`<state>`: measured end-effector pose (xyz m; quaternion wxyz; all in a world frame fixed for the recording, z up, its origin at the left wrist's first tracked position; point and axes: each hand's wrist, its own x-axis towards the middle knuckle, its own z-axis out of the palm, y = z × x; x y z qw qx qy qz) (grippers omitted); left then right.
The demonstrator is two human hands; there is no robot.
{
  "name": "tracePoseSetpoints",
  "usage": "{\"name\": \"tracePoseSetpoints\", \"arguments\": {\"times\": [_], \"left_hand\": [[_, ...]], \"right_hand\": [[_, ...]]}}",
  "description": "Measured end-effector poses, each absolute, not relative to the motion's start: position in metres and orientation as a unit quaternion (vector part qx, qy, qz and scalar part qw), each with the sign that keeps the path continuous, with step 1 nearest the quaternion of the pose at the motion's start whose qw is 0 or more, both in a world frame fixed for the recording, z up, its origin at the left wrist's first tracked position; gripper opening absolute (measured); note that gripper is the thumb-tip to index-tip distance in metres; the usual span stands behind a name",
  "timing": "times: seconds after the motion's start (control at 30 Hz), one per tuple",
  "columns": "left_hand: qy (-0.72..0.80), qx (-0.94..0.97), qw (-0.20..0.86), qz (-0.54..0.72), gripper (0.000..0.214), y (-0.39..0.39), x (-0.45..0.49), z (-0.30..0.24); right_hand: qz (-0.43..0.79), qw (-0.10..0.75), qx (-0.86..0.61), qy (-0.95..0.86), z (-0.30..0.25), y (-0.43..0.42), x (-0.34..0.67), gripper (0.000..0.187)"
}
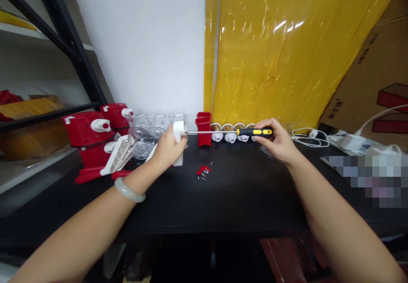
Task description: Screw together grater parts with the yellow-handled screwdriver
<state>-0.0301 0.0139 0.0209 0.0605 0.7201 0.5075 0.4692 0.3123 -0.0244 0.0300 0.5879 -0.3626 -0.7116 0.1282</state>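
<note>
My left hand [168,149] is closed around a white plastic part [179,131] with a round end, held above the black table. In my right hand [276,140] is a screwdriver [254,132] with a black and yellow handle, its fingers wrapped round the handle's end. The metal shaft runs level to the left and its tip meets the white part; whether it sits on a screw is hidden. Below, on the table, lies a small pile of screws and little red pieces [203,171].
Red plastic housings [87,130] with white crank handles [119,154] stand at the left. Clear cups [157,121], a red hopper [203,129] and several gold-meshed drums [229,132] line the black table's [242,202] back. Right are white cables [307,138] and a power strip [353,140].
</note>
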Motion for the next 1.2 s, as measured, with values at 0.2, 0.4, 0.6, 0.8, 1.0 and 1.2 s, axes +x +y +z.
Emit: {"name": "tracePoseSetpoints", "arguments": {"times": [0.2,0.4,0.6,0.8,1.0,1.2], "left_hand": [[0.499,0.728,0.059,0.467,0.022,0.017,-0.027,0.019],[0.470,0.716,0.031,0.516,0.030,0.022,-0.029,0.009],[0.335,0.720,-0.031,0.607,0.037,0.018,-0.022,0.005],[0.283,0.739,-0.058,0.609,0.034,0.019,-0.022,0.007],[0.330,0.742,-0.014,0.583,0.040,0.023,-0.023,0.000],[0.387,0.738,-0.010,0.552,0.045,0.026,-0.029,-0.006]], "right_hand": [[0.185,0.591,-0.368,-0.694,0.024,-0.019,0.310,0.042],[0.306,0.664,-0.338,-0.593,0.028,-0.020,0.292,0.039],[0.161,0.663,-0.425,-0.595,0.030,-0.033,0.297,0.040],[0.040,0.697,-0.410,-0.587,0.030,-0.037,0.298,0.035],[0.236,0.688,-0.381,-0.571,0.038,-0.037,0.290,0.043],[0.257,0.642,-0.442,-0.571,0.032,-0.028,0.299,0.050]]}}
